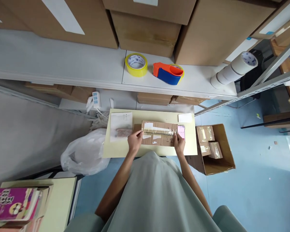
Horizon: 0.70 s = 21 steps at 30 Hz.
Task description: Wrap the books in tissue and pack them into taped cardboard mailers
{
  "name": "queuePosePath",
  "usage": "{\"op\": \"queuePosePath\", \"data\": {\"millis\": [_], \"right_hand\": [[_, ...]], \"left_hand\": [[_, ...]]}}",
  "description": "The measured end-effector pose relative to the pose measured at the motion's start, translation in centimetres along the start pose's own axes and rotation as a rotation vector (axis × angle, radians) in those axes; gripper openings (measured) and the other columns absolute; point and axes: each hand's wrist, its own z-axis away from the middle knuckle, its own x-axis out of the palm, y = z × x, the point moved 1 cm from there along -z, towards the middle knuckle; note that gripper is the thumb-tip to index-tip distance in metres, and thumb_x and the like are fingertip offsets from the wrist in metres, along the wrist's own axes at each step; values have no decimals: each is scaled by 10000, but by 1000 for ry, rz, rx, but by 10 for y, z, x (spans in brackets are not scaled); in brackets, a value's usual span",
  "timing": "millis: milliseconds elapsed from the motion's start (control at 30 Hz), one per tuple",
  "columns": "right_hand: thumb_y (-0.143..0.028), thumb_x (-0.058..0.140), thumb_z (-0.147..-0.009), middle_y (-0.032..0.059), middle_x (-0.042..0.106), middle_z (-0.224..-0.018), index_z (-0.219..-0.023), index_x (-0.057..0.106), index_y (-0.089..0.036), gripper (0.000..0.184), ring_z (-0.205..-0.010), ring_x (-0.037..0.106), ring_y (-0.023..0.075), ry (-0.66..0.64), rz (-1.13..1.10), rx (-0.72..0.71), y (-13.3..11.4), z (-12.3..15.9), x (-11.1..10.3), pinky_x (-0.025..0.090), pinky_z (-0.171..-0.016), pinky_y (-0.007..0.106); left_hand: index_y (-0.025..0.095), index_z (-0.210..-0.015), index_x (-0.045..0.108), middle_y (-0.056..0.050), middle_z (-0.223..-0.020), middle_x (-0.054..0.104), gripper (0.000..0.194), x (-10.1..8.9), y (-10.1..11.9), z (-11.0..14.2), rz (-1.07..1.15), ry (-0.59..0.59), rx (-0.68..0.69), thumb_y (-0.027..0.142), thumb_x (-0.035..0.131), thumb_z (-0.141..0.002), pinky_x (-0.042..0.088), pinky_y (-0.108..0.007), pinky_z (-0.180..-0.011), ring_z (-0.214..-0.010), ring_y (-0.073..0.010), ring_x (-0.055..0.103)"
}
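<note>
A flat brown cardboard box (159,129) with clear tape and torn white label remnants lies across the pale yellow table. My left hand (134,141) grips its left end, fingers closed on the edge. At the opposite end, my right hand (179,144) pinches the box's right edge. Partly covered by the box and that hand is a phone (181,130) with a pink lit screen. To the left lies a clear plastic bag (121,120) with something brownish inside. A small white paper (185,118) rests near the table's back right corner.
A shelf (87,67) behind the table holds large cartons, a yellow tape roll (136,64), an orange-and-blue tape dispenser (168,73) and stacked white rolls (234,70). An open carton (228,154) with small boxes stands right, a white plastic sack (85,151) left. Books (12,203) lie lower left.
</note>
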Motion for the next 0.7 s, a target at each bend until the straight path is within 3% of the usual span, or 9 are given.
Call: {"op": "queuePosePath", "data": {"millis": [100, 200, 267, 333, 533, 633, 700], "right_hand": [[-859, 351, -1004, 49, 666, -695, -948, 766, -122, 848, -695, 578, 208, 56, -192, -44, -7, 6, -15, 497, -654, 277], [-759, 587, -979, 112, 788, -1002, -1115, 814, -135, 678, -916, 703, 251, 84, -402, -159, -12, 10, -34, 587, -829, 329], [-668, 694, -954, 135, 767, -1232, -1186, 821, -180, 555, -1060, 727, 268, 78, -478, -219, -9, 10, -44, 614, -931, 372], [-601, 736, -930, 140, 734, -1282, -1167, 821, -198, 475, -1046, 743, 256, 39, -487, -241, 1, 6, -44, 645, -927, 394], [-466, 659, -883, 137, 793, -1120, -1111, 754, -196, 366, -1001, 801, 271, -192, -443, -159, 57, -2, 3, 693, -820, 406], [-489, 626, -867, 139, 828, -1009, -1011, 750, -198, 347, -922, 819, 285, -258, -435, -76, 82, 0, 26, 694, -824, 450], [-547, 602, -873, 149, 835, -978, -988, 754, -200, 396, -919, 822, 307, -269, -427, -65, 90, -3, 30, 690, -842, 491]], "left_hand": [[217, -983, 868, -87, -1053, 863, 322, -19, 7, 3, 107, 18, 57, 467, 690, -887, 613, -380, -919, -981, -289, 802], [177, -1082, 847, -99, -1078, 855, 447, -40, 10, 5, 265, -3, 78, 542, 742, -846, 627, -374, -914, -991, -278, 796], [168, -1162, 817, -101, -1100, 848, 518, -50, 6, 3, 341, -35, 68, 537, 792, -800, 637, -373, -904, -978, -265, 793], [173, -1205, 787, -99, -1114, 842, 571, -54, -3, 0, 385, -71, 56, 505, 826, -742, 642, -376, -896, -957, -256, 789], [199, -1055, 776, -82, -1030, 841, 435, -29, -57, -2, 306, -202, -96, 352, 759, -648, 640, -426, -901, -931, -303, 804], [204, -881, 770, -80, -905, 834, 261, -18, -78, 3, 205, -233, -163, 275, 724, -634, 641, -448, -919, -963, -341, 806], [198, -848, 767, -87, -851, 827, 214, -15, -84, 1, 190, -231, -175, 264, 706, -653, 650, -460, -906, -940, -343, 808]]}}
